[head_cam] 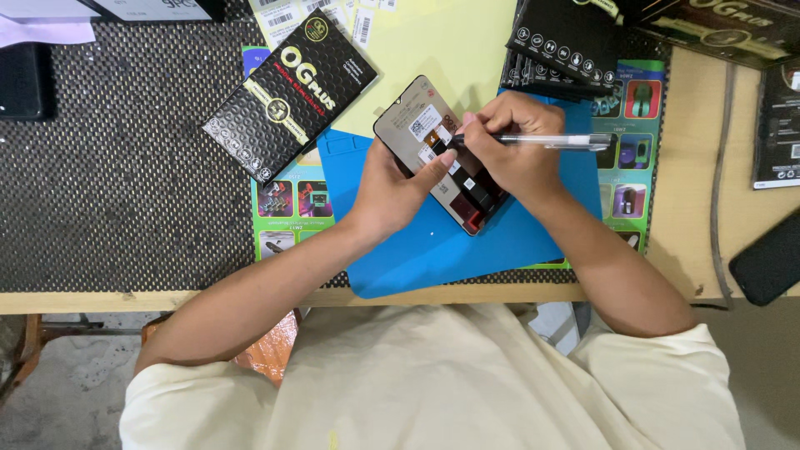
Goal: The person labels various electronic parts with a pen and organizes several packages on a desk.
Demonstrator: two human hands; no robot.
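While gripping the dark flat rectangular phone screen part [421,133] from its left edge, left hand [392,187] curled around it, thumb pressed on the back face near the middle. Tilted slantwise, top corner pointing up and left, bottom corner down and right. Small white stickers and a brown strip showing on the back of that screen part. Held just above the bright blue soft rubber mat [467,242], near the mat's top middle.

Right hand [512,146] closed tight around a clear plastic pen with a black cap [550,142]. Pen lying almost flat, tip on the left touching the back of the screen part, black cap sticking out to the right past the knuckles.

Blue mat resting on a dark bumpy mesh sheet [125,183] over a pale wooden table [692,208]. Just up and left of the hands, a black flat box with yellow and white print [292,92], tilted. Behind it, a pale yellow paper sheet [450,42]. At top right, a stack of black flat packets [567,42]. Green picture cards [625,133] poking out from under the mat on both sides. Near the right edge, a black phone [767,262] lying on the wood, well apart from the hands. Cream shirt [433,383] filling the bottom.
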